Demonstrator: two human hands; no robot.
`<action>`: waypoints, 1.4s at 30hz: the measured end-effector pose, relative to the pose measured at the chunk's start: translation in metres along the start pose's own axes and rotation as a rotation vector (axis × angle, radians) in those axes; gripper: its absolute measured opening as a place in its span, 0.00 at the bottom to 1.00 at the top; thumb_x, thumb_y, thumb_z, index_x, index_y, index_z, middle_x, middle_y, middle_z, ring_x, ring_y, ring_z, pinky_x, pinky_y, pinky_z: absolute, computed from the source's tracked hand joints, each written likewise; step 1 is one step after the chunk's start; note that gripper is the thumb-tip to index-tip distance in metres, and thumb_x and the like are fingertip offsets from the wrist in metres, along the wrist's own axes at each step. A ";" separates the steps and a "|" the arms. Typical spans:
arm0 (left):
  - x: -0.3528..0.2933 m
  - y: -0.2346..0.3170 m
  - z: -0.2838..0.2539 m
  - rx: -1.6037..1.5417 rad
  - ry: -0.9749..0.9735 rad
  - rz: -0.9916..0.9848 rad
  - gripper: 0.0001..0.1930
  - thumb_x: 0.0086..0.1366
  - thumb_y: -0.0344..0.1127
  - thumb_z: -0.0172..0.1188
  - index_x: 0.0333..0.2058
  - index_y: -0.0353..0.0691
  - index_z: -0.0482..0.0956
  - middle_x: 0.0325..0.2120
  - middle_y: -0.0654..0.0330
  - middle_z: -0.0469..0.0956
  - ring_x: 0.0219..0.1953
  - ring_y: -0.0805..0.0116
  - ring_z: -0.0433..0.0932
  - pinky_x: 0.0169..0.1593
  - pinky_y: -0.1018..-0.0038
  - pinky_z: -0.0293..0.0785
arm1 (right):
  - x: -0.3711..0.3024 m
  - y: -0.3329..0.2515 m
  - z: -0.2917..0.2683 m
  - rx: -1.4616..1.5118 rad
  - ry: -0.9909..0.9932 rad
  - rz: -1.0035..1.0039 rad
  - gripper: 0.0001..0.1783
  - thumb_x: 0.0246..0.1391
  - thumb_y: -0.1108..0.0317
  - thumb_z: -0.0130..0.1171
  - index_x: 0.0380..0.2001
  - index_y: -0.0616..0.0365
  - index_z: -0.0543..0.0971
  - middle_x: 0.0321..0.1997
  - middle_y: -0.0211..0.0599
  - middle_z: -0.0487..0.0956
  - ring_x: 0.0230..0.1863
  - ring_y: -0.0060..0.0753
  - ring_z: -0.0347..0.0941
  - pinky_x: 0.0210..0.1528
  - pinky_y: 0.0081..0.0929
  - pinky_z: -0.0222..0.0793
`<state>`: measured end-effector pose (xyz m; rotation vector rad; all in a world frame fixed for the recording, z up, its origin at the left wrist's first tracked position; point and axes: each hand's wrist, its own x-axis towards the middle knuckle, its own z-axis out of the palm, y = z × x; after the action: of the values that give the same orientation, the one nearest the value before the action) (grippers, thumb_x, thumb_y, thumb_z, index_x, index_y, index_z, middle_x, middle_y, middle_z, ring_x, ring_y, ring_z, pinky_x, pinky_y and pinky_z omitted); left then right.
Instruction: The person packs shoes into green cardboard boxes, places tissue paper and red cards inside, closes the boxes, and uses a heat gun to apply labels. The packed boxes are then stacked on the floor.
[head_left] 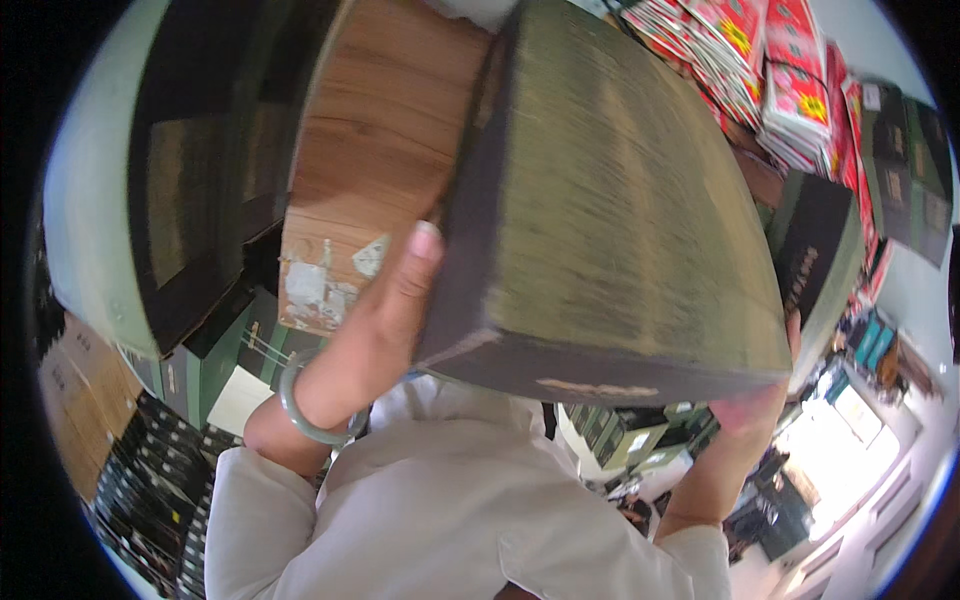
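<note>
A large dark green box with near-black sides fills the middle of the view, raised in front of my chest and smeared a little by motion. My left hand is closed on its left side, with the thumb along the dark edge and the other fingers hidden; a pale green bangle circles that wrist. Around the near right corner of the box is my right hand, mostly covered by it, with a fingertip showing at the edge. Close beyond that hand stands another dark green box.
A wood-grain tabletop with torn white paper patches lies behind the held box. Bundled red packets are piled at the far right. A large dark panel-like case stands left. Green boxes, a brown carton and black stacked items sit lower down.
</note>
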<state>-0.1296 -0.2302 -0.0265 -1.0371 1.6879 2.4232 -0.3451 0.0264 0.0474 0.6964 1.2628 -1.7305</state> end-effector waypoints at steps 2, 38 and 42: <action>0.000 -0.011 -0.013 -0.103 0.031 -0.058 0.29 0.73 0.51 0.33 0.62 0.33 0.56 0.58 0.53 0.63 0.60 0.62 0.61 0.60 0.73 0.57 | 0.001 -0.006 -0.007 0.101 -0.107 0.067 0.33 0.60 0.40 0.43 0.55 0.54 0.72 0.57 0.38 0.73 0.56 0.41 0.70 0.55 0.41 0.67; -0.072 0.034 0.014 0.095 0.103 0.406 0.24 0.74 0.43 0.36 0.61 0.34 0.62 0.54 0.53 0.68 0.57 0.69 0.65 0.62 0.75 0.57 | -0.112 0.033 -0.011 -0.185 -0.168 -0.408 0.37 0.49 0.45 0.57 0.57 0.57 0.68 0.57 0.40 0.71 0.59 0.40 0.65 0.59 0.43 0.61; -0.026 0.074 0.005 -0.137 0.200 0.481 0.25 0.73 0.48 0.40 0.62 0.39 0.60 0.55 0.54 0.67 0.55 0.70 0.67 0.59 0.75 0.61 | -0.081 -0.003 0.018 -0.066 -0.293 -0.472 0.41 0.48 0.42 0.56 0.60 0.55 0.65 0.61 0.40 0.68 0.61 0.41 0.64 0.61 0.46 0.59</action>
<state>-0.1391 -0.2482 0.0490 -1.0139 2.0664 2.8402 -0.3084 0.0353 0.1209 0.0941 1.3362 -2.0645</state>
